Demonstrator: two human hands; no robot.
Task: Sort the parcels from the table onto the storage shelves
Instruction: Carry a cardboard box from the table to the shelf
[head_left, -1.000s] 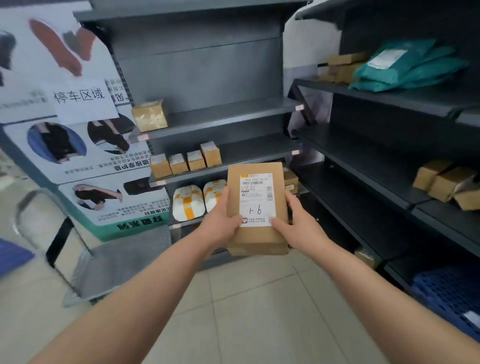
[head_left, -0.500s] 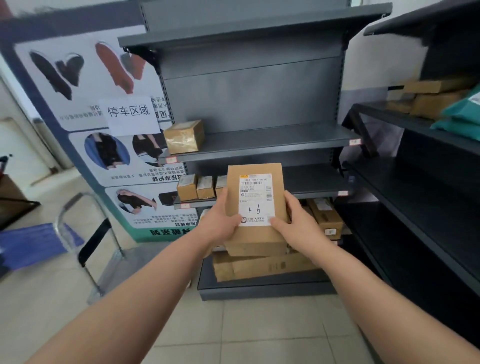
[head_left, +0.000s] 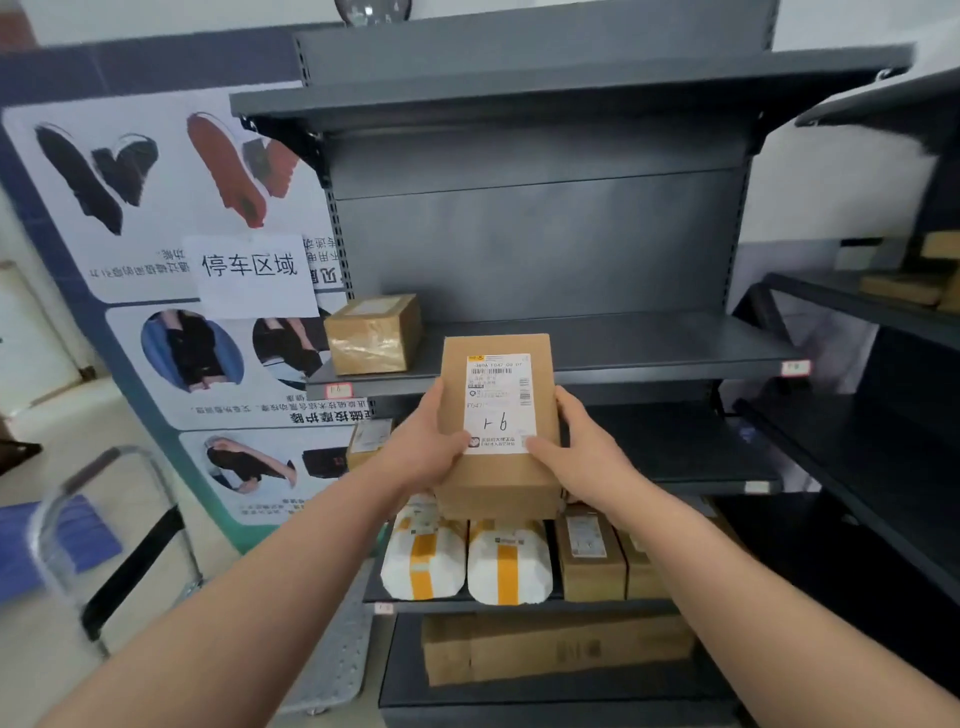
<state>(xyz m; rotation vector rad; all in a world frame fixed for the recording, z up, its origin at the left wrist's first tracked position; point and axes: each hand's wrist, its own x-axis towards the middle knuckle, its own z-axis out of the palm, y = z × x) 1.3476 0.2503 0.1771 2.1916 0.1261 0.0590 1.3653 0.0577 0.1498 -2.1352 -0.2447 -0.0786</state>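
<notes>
I hold a brown cardboard parcel (head_left: 496, 483) upright in front of the dark grey shelf unit (head_left: 571, 249). Its white label carries a barcode and handwritten marks. My left hand (head_left: 426, 449) grips its left edge, thumb on the front. My right hand (head_left: 576, 449) grips the right edge, thumb on the label's lower corner. The parcel hangs level with the shelf board (head_left: 623, 358) that bears a taped brown box (head_left: 373, 334) at its left end.
Lower boards carry two white-and-yellow padded bags (head_left: 465, 564), small brown boxes (head_left: 592, 558) and a long flat carton (head_left: 556, 649). A second dark shelf rack (head_left: 883, 415) stands at right. A poster board (head_left: 171, 291) and a metal trolley (head_left: 119, 545) are at left.
The view has swung left and closer to the shelf unit, which now fills the frame. The parcel stays in both hands and sits higher against the shelves.
</notes>
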